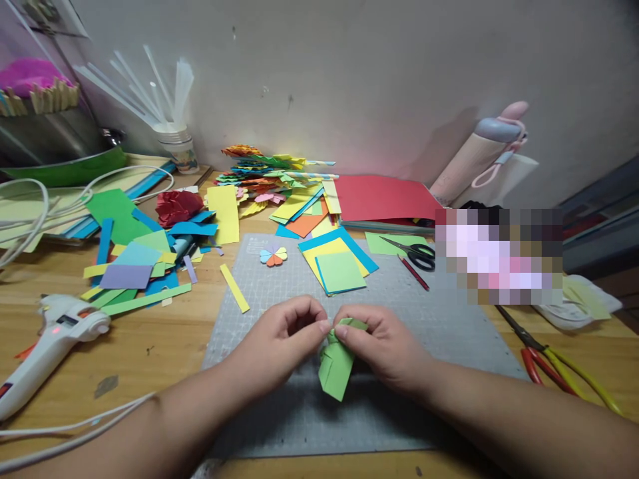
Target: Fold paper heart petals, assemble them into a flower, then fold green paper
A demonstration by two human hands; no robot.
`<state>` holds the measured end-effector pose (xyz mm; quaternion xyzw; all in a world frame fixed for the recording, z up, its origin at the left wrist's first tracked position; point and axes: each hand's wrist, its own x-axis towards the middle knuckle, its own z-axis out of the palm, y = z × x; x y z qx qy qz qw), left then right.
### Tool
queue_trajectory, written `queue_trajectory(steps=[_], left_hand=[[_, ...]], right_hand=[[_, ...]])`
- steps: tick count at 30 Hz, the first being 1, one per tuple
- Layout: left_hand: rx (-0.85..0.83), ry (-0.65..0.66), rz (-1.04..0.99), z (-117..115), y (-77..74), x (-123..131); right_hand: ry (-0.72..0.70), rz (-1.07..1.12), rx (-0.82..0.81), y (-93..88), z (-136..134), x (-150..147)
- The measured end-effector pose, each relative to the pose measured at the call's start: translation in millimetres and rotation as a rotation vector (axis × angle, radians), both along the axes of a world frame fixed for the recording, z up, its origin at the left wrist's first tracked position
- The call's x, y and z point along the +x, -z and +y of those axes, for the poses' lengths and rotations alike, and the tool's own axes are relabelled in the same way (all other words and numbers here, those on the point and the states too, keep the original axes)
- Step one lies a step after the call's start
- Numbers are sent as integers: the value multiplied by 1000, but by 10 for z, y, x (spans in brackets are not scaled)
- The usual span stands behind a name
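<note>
A folded piece of light green paper (338,369) is held up between both hands over the grey cutting mat (264,426). My left hand (287,336) pinches its upper left edge with thumb and fingertips. My right hand (382,339) grips the top of it, the thumb lying across the front. Creases run along the paper and its lower end points down toward me. Beyond the hands lies a stack of square sheets (343,271), light green on top, with yellow and blue beneath. A small multicoloured paper flower (273,256) rests on the mat to their left.
A white glue gun (60,346) and scattered paper scraps (130,266) lie on the left. Black scissors (418,255), a dark red pencil (414,273) and red-and-yellow-handled pliers (549,359) are on the right. Behind are paper flowers (269,169) and a red sheet (382,197).
</note>
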<state>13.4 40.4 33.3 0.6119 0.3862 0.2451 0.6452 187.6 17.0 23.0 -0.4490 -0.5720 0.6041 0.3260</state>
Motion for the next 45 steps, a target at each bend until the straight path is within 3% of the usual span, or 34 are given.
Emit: queue_trajectory(steps=[4, 10, 19, 28, 39, 45], left_hand=[[75, 56, 64, -8, -8, -15], [141, 35, 76, -35, 11, -23], [-29, 17, -74, -18, -7, -4], [58, -9, 4, -24, -14, 7], [148, -4, 60, -22, 11, 2], [90, 14, 20, 2, -25, -2]], right_hand=[[-20, 72, -23, 1, -12, 0], [-35, 175, -125, -29, -22, -24], [-67, 462, -282, 80, -26, -4], [-49, 207, -142, -25, -19, -11], [-58, 169, -109, -22, -2, -29], [-21, 143, -109, -49, -6, -32]])
